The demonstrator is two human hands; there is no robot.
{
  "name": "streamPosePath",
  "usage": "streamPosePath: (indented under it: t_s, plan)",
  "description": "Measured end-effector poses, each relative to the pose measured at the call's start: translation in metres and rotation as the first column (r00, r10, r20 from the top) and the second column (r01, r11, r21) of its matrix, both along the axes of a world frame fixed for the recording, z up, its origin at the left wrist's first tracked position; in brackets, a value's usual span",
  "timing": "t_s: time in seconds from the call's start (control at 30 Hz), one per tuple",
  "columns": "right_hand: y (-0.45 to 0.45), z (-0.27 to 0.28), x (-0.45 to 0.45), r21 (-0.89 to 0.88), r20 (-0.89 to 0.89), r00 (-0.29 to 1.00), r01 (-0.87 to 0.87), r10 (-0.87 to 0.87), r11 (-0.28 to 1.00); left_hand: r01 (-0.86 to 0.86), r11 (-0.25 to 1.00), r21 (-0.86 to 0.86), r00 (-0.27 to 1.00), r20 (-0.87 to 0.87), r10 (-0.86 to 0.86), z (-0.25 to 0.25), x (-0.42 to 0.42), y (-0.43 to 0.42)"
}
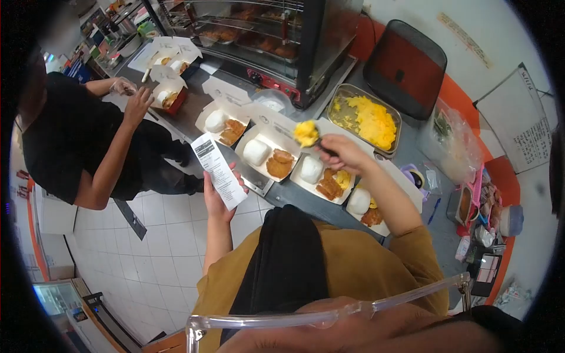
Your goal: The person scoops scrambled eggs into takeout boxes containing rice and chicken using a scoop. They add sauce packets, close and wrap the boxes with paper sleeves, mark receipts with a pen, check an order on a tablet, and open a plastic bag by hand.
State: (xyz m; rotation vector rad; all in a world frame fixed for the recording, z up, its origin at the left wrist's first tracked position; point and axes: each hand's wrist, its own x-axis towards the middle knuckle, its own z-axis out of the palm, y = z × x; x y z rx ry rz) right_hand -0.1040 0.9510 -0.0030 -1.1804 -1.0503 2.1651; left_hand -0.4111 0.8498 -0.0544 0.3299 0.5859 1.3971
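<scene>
A long printed receipt (219, 170) is held in my left hand (219, 197), to the left of the food boxes. My right hand (341, 154) is closed round the dark handle of a spoon, whose bowl carries scrambled egg (306, 134) above the boxes. Below it, an open box holds a rice ball (311, 169), fried chicken (329, 187) and some egg. The box to its left has rice (256, 152) and chicken (279, 163), with no egg visible. Another box with rice (358, 201), chicken and egg lies partly under my right forearm. A metal tray (398, 117) of scrambled egg stands behind my right hand.
A co-worker in black (70, 129) stands at the left, hands near a red box (176, 103). A glass food warmer (247, 35) stands at the back. At the right are a plastic bag (450, 141), a blue pen (434, 210) and a pink basket (471, 200).
</scene>
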Motion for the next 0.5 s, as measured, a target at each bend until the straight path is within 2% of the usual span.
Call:
streamPosePath:
  t_s: [0.03, 0.07, 0.1, 0.17, 0.3, 0.5]
  plan:
    - [-0.007, -0.007, -0.018, -0.015, 0.065, 0.998, -0.02, 0.021, 1.0, -0.005, 1.0, -0.001, 1.0, -0.001, 0.005, 0.001, -0.001, -0.002]
    - [-0.009, -0.035, -0.028, 0.132, 0.185, 0.98, -0.09, 0.065, 0.987, -0.031, 0.999, -0.013, 0.999, 0.015, 0.031, 0.004, -0.001, -0.005]
    - [-0.016, -0.066, -0.044, 0.575, 0.501, 0.857, -0.229, -0.117, 0.785, -0.057, 0.998, -0.024, 0.998, 0.031, 0.058, 0.005, -0.003, -0.008]
    - [-0.028, -0.092, -0.063, 0.756, 0.631, 0.703, -0.462, -0.328, 0.463, -0.064, 0.998, -0.016, 0.997, 0.039, 0.064, 0.003, -0.008, -0.014]
    - [-0.036, -0.111, -0.076, 0.72, 0.672, 0.649, -0.459, -0.357, 0.52, -0.084, 0.996, -0.001, 0.996, 0.018, 0.084, -0.003, -0.021, -0.028]
    - [-0.031, -0.104, -0.072, 0.702, 0.582, 0.768, -0.311, -0.265, 0.64, -0.131, 0.99, -0.043, 0.989, 0.065, 0.133, -0.013, -0.028, -0.039]
